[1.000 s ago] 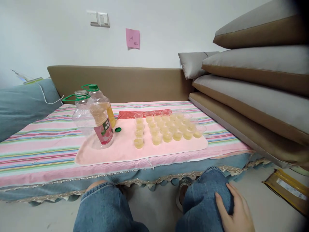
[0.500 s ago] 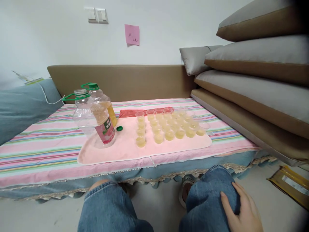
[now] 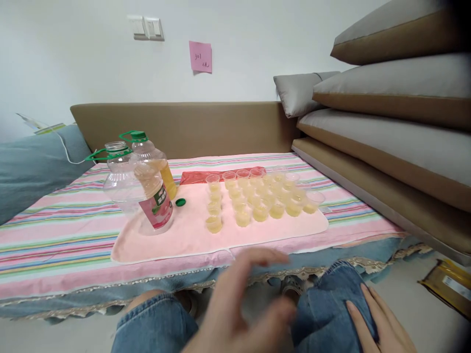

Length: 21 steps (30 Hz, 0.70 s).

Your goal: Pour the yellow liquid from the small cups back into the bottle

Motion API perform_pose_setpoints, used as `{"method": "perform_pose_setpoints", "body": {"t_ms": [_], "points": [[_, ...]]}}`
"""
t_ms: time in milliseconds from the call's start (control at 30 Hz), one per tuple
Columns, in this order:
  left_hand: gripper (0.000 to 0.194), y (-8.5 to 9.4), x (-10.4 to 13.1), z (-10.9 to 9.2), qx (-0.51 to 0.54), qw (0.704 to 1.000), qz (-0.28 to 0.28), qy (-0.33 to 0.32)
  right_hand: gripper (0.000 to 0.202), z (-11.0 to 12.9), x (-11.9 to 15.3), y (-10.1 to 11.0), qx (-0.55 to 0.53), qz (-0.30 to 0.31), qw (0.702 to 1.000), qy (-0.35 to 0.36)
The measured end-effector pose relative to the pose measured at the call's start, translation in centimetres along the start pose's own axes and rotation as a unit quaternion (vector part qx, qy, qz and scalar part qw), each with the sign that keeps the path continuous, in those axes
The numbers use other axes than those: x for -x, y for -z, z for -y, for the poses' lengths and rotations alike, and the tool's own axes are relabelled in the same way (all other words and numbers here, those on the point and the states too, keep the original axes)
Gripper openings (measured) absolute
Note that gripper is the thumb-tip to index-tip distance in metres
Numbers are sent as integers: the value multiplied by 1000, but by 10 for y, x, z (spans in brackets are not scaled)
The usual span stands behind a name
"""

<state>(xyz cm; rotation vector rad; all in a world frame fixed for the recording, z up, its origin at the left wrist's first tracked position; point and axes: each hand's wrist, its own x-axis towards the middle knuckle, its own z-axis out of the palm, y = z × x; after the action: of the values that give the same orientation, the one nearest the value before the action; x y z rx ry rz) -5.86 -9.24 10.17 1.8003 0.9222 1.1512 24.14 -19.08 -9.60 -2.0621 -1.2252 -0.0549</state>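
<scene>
A low sweep of the left hand (image 3: pixel 224 314) across the mat (image 3: pixel 184 245) could tip the open cups (image 3: pixel 243 215), since they stand close together with liquid inside; a tug on the mat's soft cloth could spill several at 1 time. The cups sit on the mat, beyond the left fingers and apart from them. Those blurred fingers are spread from the thumb; the right hand (image 3: pixel 386 321) rests on 1 knee (image 3: pixel 331 304), its thumb apart.

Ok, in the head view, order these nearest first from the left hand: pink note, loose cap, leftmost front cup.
From the left hand:
1. Leftmost front cup, ahead, slightly left.
2. Loose cap, farther left.
3. Pink note, high up at the back.
</scene>
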Motion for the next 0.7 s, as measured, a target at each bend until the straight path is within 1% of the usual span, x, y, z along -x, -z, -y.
{"method": "perform_pose_setpoints", "body": {"t_ms": [33, 67, 100, 167, 200, 267, 333, 367, 433, 467, 500, 533, 567, 633, 700], "points": [[25, 11, -15, 7, -45, 999, -17, -4, 73, -2, -5, -1, -2, 4, 1000, 14], [23, 23, -32, 17, -95, 993, -64, -15, 69, -1, -13, -2, -3, 8, 1000, 29], [26, 36, -49, 30, -142, 984, -106, -27, 66, 3, -22, -2, -6, 13, 999, 43], [45, 63, -78, 62, -223, 963, -148, -8, 62, 20, -48, -1, -17, 23, 998, 63], [57, 74, -88, 79, -242, 957, -158, 10, 63, 32, -64, 0, -29, 15, 997, 65], [77, 88, -98, 112, -244, 959, -139, 47, 61, 57, -102, 3, -56, 7, 996, 70], [84, 93, -98, 138, -199, 968, -124, 86, 56, 77, -146, 3, -97, 8, 992, 79], [85, 92, -95, 147, -169, 970, -130, 113, 56, 83, -169, 1, -117, 3, 990, 74], [86, 88, -91, 159, -113, 971, -145, 156, 56, 82, -212, -8, -162, -40, 985, 45], [86, 86, -90, 162, -88, 970, -152, 167, 55, 78, -231, -14, -191, -72, 979, 13], [86, 84, -90, 164, -69, 970, -158, 173, 55, 71, -247, -22, -225, -91, 969, -38], [85, 83, -91, 165, -56, 969, -164, 175, 58, 63, -260, -32, -269, -82, 955, -96], [84, 81, -93, 166, -46, 968, -171, 176, 63, 56, -269, -41, -289, -68, 947, -121], [81, 80, -96, 168, -37, 965, -185, 181, 73, 45, -278, -61, -323, -26, 935, -143], [79, 79, -98, 172, -31, 963, -189, 187, 78, 40, -278, -78, -346, 5, 927, -142]]}}
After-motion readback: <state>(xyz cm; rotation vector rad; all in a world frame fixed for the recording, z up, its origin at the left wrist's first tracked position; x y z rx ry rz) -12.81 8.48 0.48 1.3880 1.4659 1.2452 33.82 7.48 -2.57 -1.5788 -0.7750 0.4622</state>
